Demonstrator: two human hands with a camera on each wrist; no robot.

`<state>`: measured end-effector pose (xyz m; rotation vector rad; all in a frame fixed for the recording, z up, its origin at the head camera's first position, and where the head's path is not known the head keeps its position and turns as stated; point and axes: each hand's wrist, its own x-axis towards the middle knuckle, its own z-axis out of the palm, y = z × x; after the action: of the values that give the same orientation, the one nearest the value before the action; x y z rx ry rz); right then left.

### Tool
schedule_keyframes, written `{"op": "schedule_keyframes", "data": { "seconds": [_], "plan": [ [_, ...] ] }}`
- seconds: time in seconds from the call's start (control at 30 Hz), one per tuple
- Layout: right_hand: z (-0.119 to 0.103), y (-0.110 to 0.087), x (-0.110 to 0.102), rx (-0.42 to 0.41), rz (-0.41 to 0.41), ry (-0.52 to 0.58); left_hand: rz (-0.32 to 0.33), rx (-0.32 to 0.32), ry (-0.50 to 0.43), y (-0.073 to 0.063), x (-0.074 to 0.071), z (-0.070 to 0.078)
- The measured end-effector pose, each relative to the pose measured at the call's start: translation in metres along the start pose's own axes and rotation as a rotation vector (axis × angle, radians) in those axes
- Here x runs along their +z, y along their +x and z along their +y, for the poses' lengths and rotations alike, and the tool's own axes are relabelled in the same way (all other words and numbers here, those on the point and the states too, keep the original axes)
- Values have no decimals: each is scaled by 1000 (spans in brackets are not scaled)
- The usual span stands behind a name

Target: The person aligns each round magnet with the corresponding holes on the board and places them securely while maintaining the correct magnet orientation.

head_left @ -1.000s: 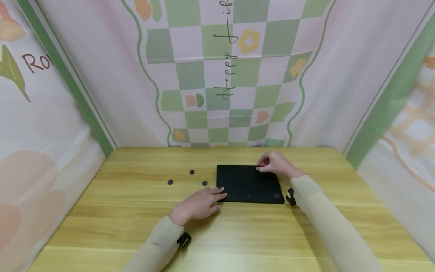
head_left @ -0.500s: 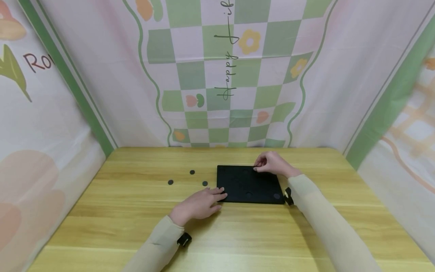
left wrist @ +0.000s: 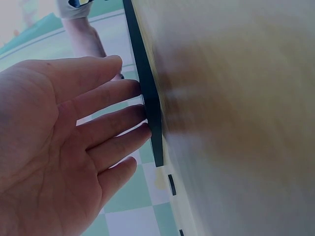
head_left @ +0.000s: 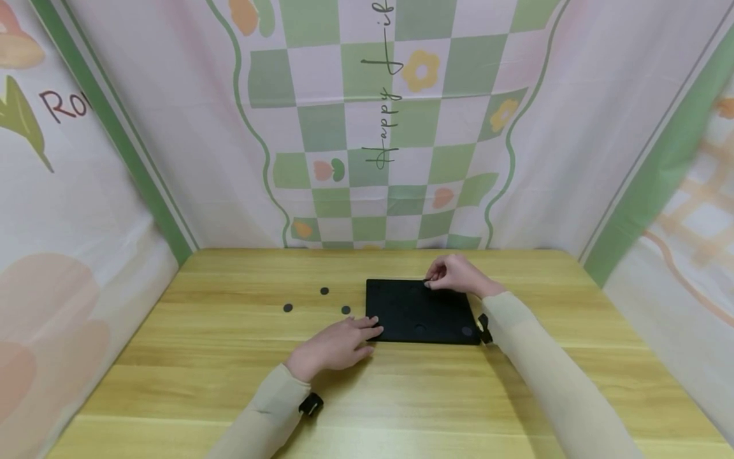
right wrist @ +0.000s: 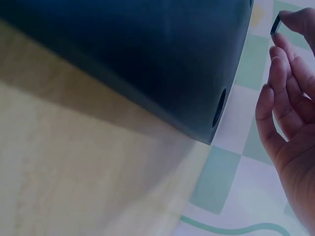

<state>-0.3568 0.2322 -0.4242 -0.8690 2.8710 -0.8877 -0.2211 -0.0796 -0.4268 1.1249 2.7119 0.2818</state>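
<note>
A flat black board (head_left: 395, 306) lies on the table, with round recesses in its top. One recess near its front right corner looks filled by a greyish disc (head_left: 467, 331). My left hand (head_left: 332, 344) rests its straight fingertips on the board's front left corner; in the left wrist view the fingers (left wrist: 118, 118) meet the board's edge. Above the board's far edge, my right hand (head_left: 461, 275) pinches a small thin black disc (right wrist: 276, 24) between thumb and forefinger. The right wrist view shows that disc held up off the board, near-edge-on.
Left of the board, loose black discs lie on the wooden table (head_left: 229, 357): a far one (head_left: 324, 291), a left one (head_left: 288, 308) and one (head_left: 346, 310) near my left fingers. A patterned cloth (head_left: 367, 127) hangs behind the table's back edge.
My right hand has shifted slightly left along the board's far edge, still pinching the disc. The left hand and the board have stayed in place.
</note>
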Motion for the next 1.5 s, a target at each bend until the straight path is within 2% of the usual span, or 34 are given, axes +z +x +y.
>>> {"op": "schedule_keyframes", "data": {
  "seconds": [0.2,0.53,1.5],
  "plan": [
    [-4,3,1,9,-16,-6,-7,0,-4,0,-1,0],
    [-9,7,1,-21,-50,-11,-2,-3,-5,0,-1,1],
    [-8,19,9,-18,-124,-26,-7,-2,-11,-1,-3,1]
  ]
}}
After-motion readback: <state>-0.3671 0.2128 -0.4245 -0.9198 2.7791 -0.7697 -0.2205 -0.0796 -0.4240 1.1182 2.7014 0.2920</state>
